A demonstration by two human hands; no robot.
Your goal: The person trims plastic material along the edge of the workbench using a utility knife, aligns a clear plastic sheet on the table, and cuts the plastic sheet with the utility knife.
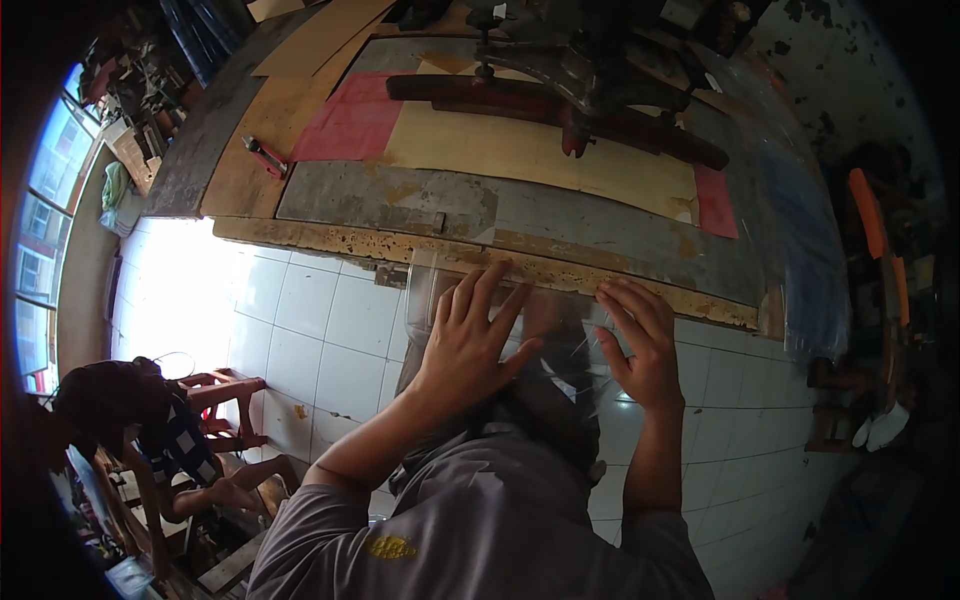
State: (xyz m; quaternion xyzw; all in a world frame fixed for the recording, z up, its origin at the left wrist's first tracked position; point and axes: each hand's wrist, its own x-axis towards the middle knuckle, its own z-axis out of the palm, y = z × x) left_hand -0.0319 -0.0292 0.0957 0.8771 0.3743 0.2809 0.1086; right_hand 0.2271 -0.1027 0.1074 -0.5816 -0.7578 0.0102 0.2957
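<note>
A clear plastic sheet (pixel 430 285) hangs over the wooden front edge of the workbench (pixel 330 240), close to my body. My left hand (pixel 475 330) lies on this plastic with its fingers spread, the fingertips at the bench edge. To the right, my right hand (pixel 640 340) has its fingers apart and bent, with the fingertips at the edge of the bench. Beyond the hands, a cream sheet (pixel 480 145) with pink-red sheets (pixel 345 115) at its ends lies on the grey board, under the dark bar of a press (pixel 560 110).
Red-handled pliers (pixel 265 157) rest on the bench at the left. A person (pixel 165 430) sits at the lower left beside a red stool (pixel 225 400). Folded clear plastic (pixel 800 250) hangs over the right end. White floor tiles (pixel 300 300) show below the bench.
</note>
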